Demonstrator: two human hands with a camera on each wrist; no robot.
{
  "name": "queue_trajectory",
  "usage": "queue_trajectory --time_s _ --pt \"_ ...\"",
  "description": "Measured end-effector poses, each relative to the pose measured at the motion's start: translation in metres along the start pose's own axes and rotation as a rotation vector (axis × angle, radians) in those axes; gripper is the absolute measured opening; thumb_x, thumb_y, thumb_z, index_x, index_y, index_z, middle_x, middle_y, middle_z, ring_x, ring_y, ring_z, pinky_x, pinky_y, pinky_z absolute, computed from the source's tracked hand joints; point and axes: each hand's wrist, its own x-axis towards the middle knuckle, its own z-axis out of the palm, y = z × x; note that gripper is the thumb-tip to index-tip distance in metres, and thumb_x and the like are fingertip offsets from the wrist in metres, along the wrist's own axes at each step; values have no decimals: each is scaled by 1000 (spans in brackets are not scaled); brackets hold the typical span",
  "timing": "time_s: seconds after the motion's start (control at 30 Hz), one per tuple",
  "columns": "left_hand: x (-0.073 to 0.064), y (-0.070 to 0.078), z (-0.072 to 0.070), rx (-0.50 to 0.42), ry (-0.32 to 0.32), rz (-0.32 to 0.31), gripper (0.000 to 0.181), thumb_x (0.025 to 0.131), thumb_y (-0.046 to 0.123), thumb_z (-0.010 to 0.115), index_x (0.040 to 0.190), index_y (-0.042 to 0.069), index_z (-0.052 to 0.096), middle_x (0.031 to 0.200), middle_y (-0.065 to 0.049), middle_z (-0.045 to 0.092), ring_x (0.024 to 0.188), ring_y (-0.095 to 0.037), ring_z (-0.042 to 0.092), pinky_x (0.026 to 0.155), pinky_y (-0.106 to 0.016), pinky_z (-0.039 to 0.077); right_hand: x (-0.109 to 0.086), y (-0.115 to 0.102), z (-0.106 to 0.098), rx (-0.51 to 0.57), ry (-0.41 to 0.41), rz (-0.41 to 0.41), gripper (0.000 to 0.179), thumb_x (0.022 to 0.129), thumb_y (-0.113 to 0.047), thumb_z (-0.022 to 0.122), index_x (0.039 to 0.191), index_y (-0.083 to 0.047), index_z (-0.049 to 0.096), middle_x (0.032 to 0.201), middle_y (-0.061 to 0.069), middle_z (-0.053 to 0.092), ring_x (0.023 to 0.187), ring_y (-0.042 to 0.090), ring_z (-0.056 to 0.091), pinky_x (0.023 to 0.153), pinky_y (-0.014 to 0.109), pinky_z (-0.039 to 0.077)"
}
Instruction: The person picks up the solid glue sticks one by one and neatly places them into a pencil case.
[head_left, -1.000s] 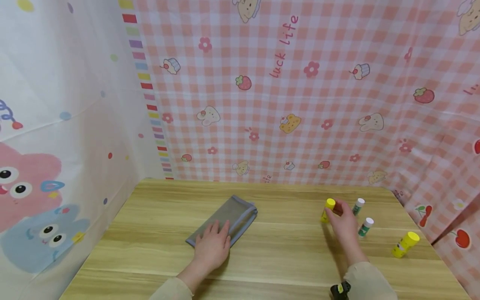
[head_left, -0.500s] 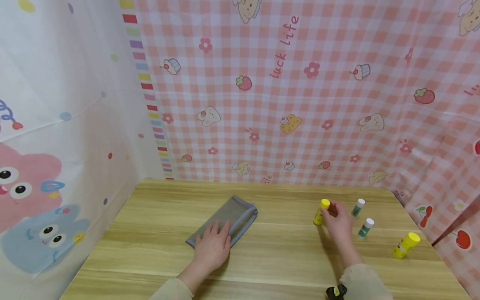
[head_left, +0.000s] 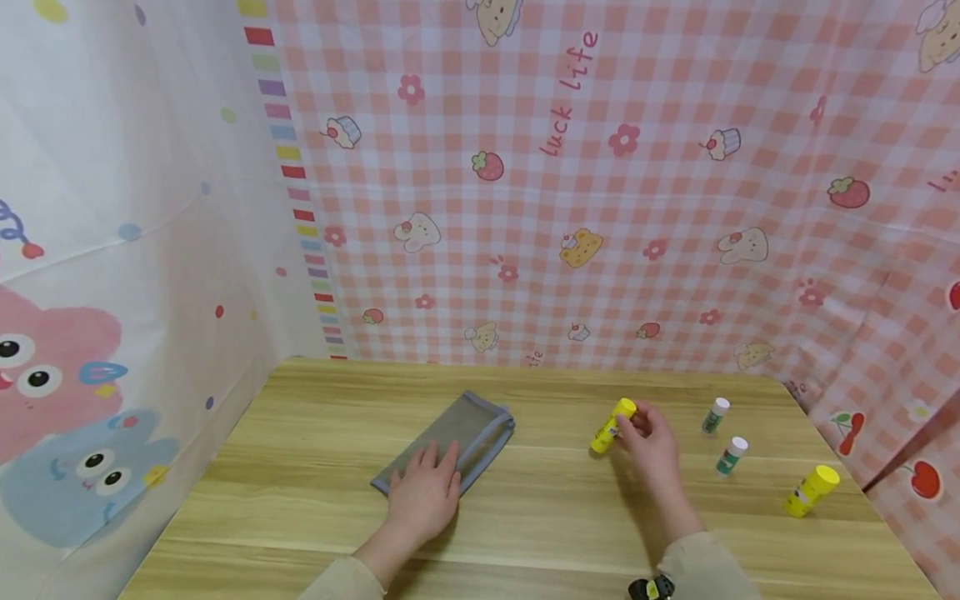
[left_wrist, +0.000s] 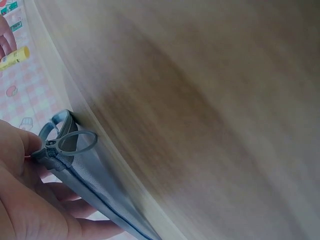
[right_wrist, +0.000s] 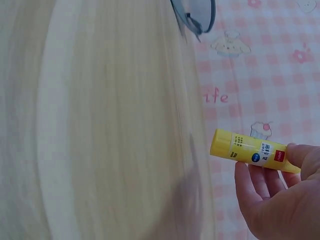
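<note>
My right hand [head_left: 654, 443] pinches a yellow glue stick [head_left: 612, 427] near its top end between thumb and fingers, leaning it to the right. In the right wrist view the glue stick [right_wrist: 252, 149] shows a printed label with a red patch, and fingers curl under it. My left hand [head_left: 424, 495] rests with extended fingers on a grey mesh zipper pouch [head_left: 467, 425] lying on the table. In the left wrist view the thumb of the left hand [left_wrist: 30, 195] touches the pouch end beside a ring-shaped zipper pull [left_wrist: 80, 143].
Right of the right hand stand two small green glue sticks with white caps, a farther one [head_left: 716, 415] and a nearer one [head_left: 732, 456]. Another yellow glue stick [head_left: 812, 490] stands near the right edge of the wooden table [head_left: 555, 533]. A checked curtain [head_left: 450, 200] hangs behind.
My right hand has carried the yellow glue stick leftward, away from the green ones and toward the pouch, and the stick now tilts more. The left hand stays in place on the pouch.
</note>
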Motion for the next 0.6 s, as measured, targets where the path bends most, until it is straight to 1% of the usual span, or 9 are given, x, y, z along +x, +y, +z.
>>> queue_trajectory --time_s 0.23,0.33,0.47,0.6 --pt "0 0 0 -5 1 -1 45 100 27 52 143 13 54 142 -23 51 129 -43 46 95 -73 36 -8 1 18 117 -19 31 39 99 -1 57 132 14 43 107 15 56 80 2 57 77 29 58" --pt "0 0 0 -5 0 -2 45 100 27 52 143 13 54 142 -23 51 129 -43 46 95 -73 36 -11 1 26 164 -34 48 39 99 -1 58 132 13 43 105 12 57 79 5 61 78 31 58" --pt "0 0 0 0 1 -2 45 100 27 52 143 13 54 142 -23 51 129 -43 47 95 -73 36 -13 2 36 194 -59 77 40 99 -4 58 133 11 43 105 12 57 77 9 65 77 32 58" --pt "1 0 0 3 -2 0 45 100 27 52 143 13 53 142 -23 50 129 -43 46 95 -73 36 -16 3 47 220 -63 95 36 99 -4 59 129 11 45 103 12 59 75 11 66 76 34 59"
